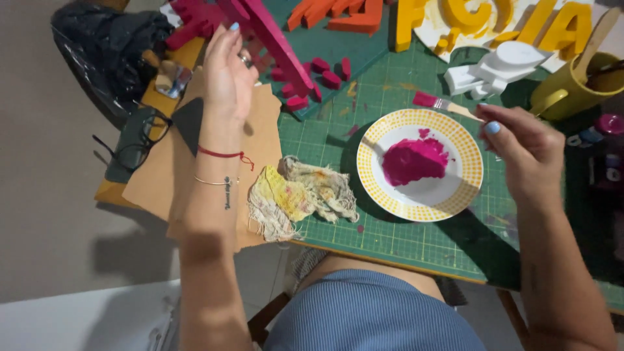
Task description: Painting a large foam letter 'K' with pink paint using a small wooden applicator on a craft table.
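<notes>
My left hand (227,68) is raised at the upper left and holds a flat magenta-painted piece (276,39) upright by its edge. My right hand (526,146) grips a small paintbrush (437,103) whose bristles are loaded with magenta paint; the brush tip hovers just above the far rim of a white plate (396,188) with a yellow dotted border. A pool of magenta paint (414,160) lies in the middle of the plate. Everything sits on a green cutting mat (390,240).
A stained yellow rag (299,195) lies left of the plate on brown paper (156,188). Small magenta pieces (322,75), orange letters (338,16), yellow letters (494,19), a white piece (494,68), a yellow mug (572,88), glasses (140,140) and a black bag (104,45) surround the work.
</notes>
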